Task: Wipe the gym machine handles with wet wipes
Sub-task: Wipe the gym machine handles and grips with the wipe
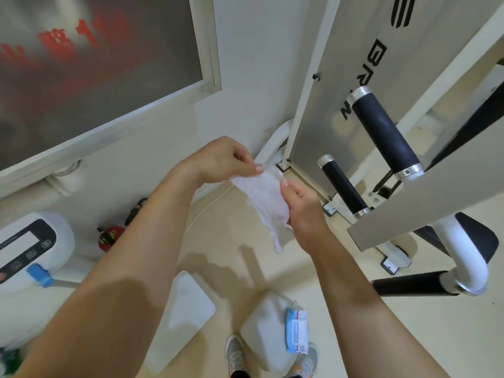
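A white wet wipe (266, 203) hangs crumpled between both hands at the centre of the view. My left hand (223, 160) pinches its upper edge, and my right hand (301, 207) grips its right side. To the right, two black handles with chrome end caps stick out of the white gym machine: a large one (386, 133) and a smaller one (342, 185). Neither hand touches a handle. A blue and white wet wipe pack (296, 330) lies on a white container (266, 328) by my feet.
The machine's grey panel (341, 77) stands just right of the hands. A black padded bar on a white tube (411, 286) juts out low on the right. A white appliance with a display (27, 246), a red extinguisher (110, 237) and a white flat lid (186, 317) sit on the floor at left.
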{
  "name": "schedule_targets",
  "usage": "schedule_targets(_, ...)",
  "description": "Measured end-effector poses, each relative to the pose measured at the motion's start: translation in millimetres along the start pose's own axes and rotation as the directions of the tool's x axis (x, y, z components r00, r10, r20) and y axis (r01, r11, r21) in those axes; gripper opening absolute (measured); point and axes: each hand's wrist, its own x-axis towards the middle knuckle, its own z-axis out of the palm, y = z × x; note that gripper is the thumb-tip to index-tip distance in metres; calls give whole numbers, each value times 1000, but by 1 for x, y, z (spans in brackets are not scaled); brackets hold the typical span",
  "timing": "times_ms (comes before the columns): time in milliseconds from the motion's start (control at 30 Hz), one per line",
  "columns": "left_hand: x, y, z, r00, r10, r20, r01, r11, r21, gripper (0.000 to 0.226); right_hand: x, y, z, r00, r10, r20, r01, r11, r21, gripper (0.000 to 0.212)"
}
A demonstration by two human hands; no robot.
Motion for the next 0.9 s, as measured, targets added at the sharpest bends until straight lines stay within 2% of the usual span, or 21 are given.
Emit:
schedule_targets(33, -1, 0, 8, 994, -62, -85, 39, 968, -249, 35, 1, 1, 1, 999, -6, -32, 7, 999, 36, 66)
schedule_targets(67, -4, 0, 18, 981, -170, -89, 96, 836, -541, 37, 3, 3, 2, 997, -10, -76, 15, 998, 60, 69)
schedule_targets(100, -7, -2, 30, 970, -242, 2, 161, 639, -752, 41, 4, 3, 3, 992, -14, -129, 23, 997, 73, 68)
schedule_targets(133, -11, -6, 44, 963, -237, 131, 232, 472, -851, 49, 6, 2, 3, 983, -13, -181, 28, 996, 85, 65)
schedule_targets(167, -16, -9, 59, 950, -207, 233, 299, 395, -869, 60, 5, -2, 4, 974, -19, -226, 41, 995, 94, 61)
schedule_targets(233, -27, -7, 84, 934, -142, 327, 356, 354, -865, 68, 8, -6, 3, 950, -48, -308, 77, 993, 84, 49)
schedule_targets(300, -29, -1, 98, 951, -120, 285, 309, 328, -892, 57, 14, -9, 0, 926, -93, -366, 125, 990, 62, 41)
schedule_targets(367, -25, 5, 104, 977, -137, 164, 201, 338, -919, 38, 16, -13, -2, 906, -140, -400, 169, 985, 38, 36)
schedule_targets(433, -18, 7, 106, 977, -209, 37, 108, 339, -934, 41, 18, -15, -3, 880, -187, -437, 213, 977, 11, 34)
schedule_targets(500, -11, 11, 107, 957, -283, -68, 40, 358, -933, 33, 20, -17, -2, 847, -202, -492, 229, 973, -5, 34)
schedule_targets(600, 1, 24, 115, 910, -332, -248, -27, 548, -836, 23, 24, -21, 0, 780, -146, -609, 218, 975, 46, 30)
schedule_targets(700, 22, 35, 126, 882, -213, -420, -93, 796, -598, 23, 32, -30, -5, 692, -61, -720, 234, 962, 144, 25)
schedule_targets(767, 35, 39, 129, 908, -148, -392, -83, 853, -515, 25, 37, -35, -12, 665, 8, -747, 220, 953, 206, 24)
schedule_targets(900, 53, 27, 126, 992, -92, -91, 24, 823, -568, 36, 49, -43, -24, 587, 52, -808, 201, 957, 208, 30)
